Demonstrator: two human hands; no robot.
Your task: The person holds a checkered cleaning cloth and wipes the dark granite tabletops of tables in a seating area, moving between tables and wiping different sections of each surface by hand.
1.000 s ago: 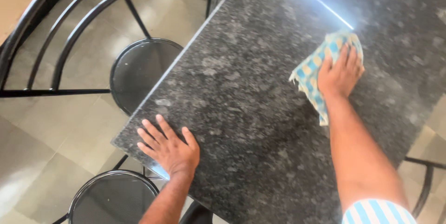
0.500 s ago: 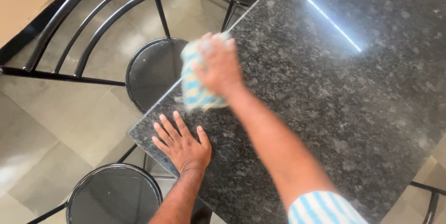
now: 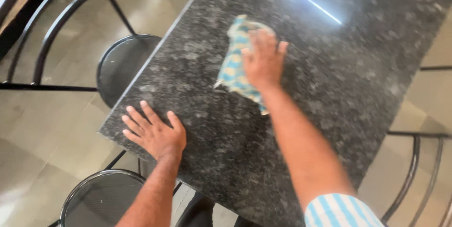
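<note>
**Cloth under R hand on granite top; L hand braced at near corner**

R hand (image 3: 263, 60) pressed palm-down on a blue-and-yellow checked cloth (image 3: 234, 64), fingers spread over it, not curled round it. Cloth bunched, sits mid-table, slightly toward the far-left part of the top; most of it shows to the L of the hand, one end trails back beside the wrist. Hand and cloth both motion-blurred, so edges of cloth unclear.

L hand (image 3: 155, 133) flat on the table (image 3: 358, 90), fingers splayed, holding nothing, at the near-left corner close to the edge. Well apart from cloth.

Table: dark speckled granite, polished, w/ a bright streak of reflected light at the far side.

R forearm crosses the top from the near edge; striped blue-white sleeve (image 3: 341, 210) at bottom of view.

Around: round black stool (image 3: 125, 64) just beside the L edge, second round stool (image 3: 101, 199) below the near corner, black metal chair frame (image 3: 52, 34) far L, another frame (image 3: 416, 170) at R. Glossy tiled floor (image 3: 47, 128).
</note>
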